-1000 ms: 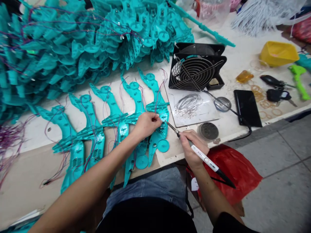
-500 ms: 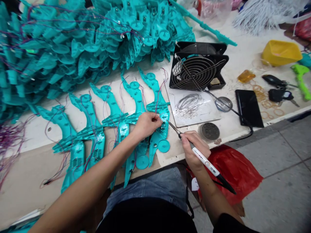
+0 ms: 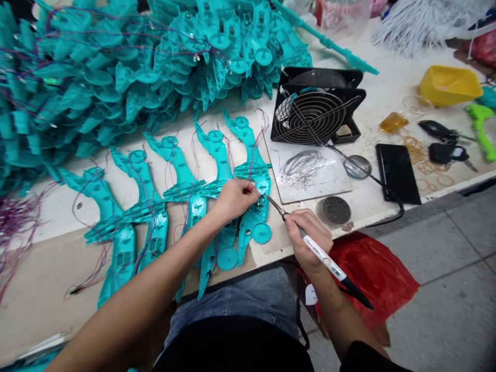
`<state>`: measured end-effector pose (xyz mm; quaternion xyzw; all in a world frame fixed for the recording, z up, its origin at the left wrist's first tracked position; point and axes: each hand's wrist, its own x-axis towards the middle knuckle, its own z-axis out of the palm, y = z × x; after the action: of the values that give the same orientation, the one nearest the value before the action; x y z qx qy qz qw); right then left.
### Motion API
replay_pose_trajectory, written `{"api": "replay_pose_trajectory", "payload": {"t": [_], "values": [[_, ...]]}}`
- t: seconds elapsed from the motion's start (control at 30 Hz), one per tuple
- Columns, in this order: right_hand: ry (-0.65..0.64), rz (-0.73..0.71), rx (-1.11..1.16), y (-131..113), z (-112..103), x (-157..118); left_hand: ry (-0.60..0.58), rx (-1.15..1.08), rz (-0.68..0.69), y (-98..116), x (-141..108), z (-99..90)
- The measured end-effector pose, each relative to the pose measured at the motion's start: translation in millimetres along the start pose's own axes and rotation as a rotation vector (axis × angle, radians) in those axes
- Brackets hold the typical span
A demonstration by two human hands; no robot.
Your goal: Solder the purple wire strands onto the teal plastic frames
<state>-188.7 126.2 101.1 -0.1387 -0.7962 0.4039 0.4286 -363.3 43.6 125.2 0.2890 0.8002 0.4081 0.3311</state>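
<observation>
1. While the left hand (image 3: 235, 199) rests over the rightmost turquoise part (image 3: 262, 181) of a row, its thumb and forefinger are pinched together; what lies between them is too small to tell.
2. Closed around the grip of a soldering iron (image 3: 325, 258), the right hand (image 3: 310, 238) is nearer the person than the black fan (image 3: 310, 116); the metal tip points at that part, close by the left fingertips, though contact cannot be told.
3. That turquoise part lies on the table (image 3: 277, 247), left of the fan and nearer the person, with thin wires (image 3: 252, 153) along it.
4. Just before the fan lies a white board (image 3: 334, 182) bearing tangled grey wire (image 3: 304, 164).
5. Left of the fan is a heap of turquoise pieces (image 3: 155, 67); right of it, a yellow container (image 3: 449, 87).
</observation>
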Motion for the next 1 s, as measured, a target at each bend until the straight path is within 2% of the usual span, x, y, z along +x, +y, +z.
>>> {"api": "replay_pose_trajectory", "payload": {"t": [0.1, 0.27, 0.47, 0.57, 0.77, 0.9, 1.0], "values": [[-0.007, -0.009, 0.008, 0, 0, 0, 0.001, 0.004, 0.004, 0, 0, -0.4], [0.055, 0.000, -0.021, 3, -2, -4, -0.012, -0.001, 0.003, 1, -1, -0.9], [0.062, 0.106, -0.020, 9, -3, 2, -0.001, -0.022, 0.005, -1, 0, 0.5], [-0.008, 0.105, -0.090, 10, 4, 22, -0.008, -0.025, 0.000, -1, 0, 0.9], [-0.210, -0.036, -0.125, 24, 33, 65, -0.001, -0.007, 0.025, 2, -1, 1.4], [-0.256, -0.074, -0.138, 37, 47, 74, -0.003, -0.025, 0.034, 1, 0, 1.4], [-0.251, -0.089, -0.147, 38, 48, 72, 0.022, -0.093, 0.020, -1, -2, 1.3]]}}
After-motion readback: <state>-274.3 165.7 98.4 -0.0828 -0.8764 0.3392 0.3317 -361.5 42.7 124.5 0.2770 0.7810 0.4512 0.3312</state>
